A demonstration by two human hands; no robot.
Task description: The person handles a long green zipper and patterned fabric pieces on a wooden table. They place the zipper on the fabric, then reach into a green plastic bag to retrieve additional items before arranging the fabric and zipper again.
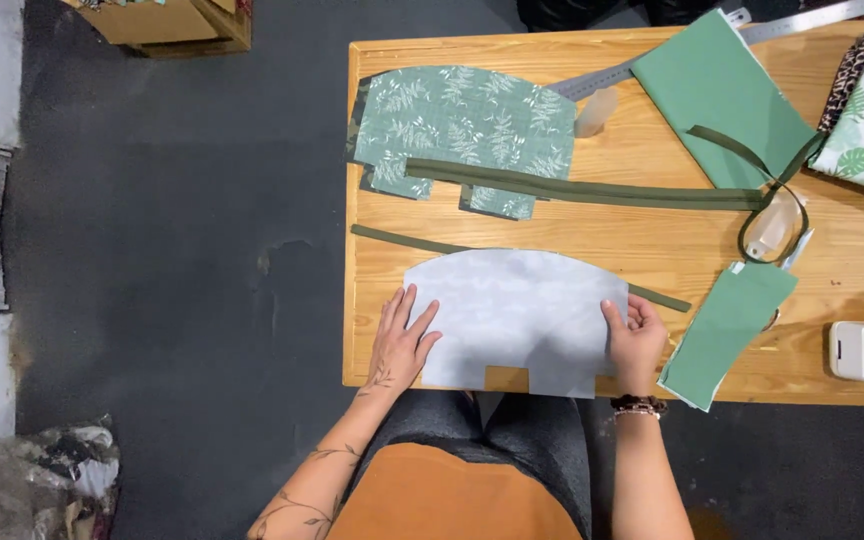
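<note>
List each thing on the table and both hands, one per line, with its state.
Pale grey fabric piece: flat, held at both ends.
Left hand: open, pressing its left end.
Right hand: pinching its right edge.
Leaf-print fabric piece: flat, untouched.
Olive strip: lying across it.
Plain green fabric: folded.
Metal ruler: partly covered.

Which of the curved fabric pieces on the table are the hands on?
The plain pale grey piece at the near edge; left hand and right hand rest on it. The leaf-print green piece lies untouched farther back.

cut piece (522, 310) on table (642, 240), strap (592, 190) behind
</note>
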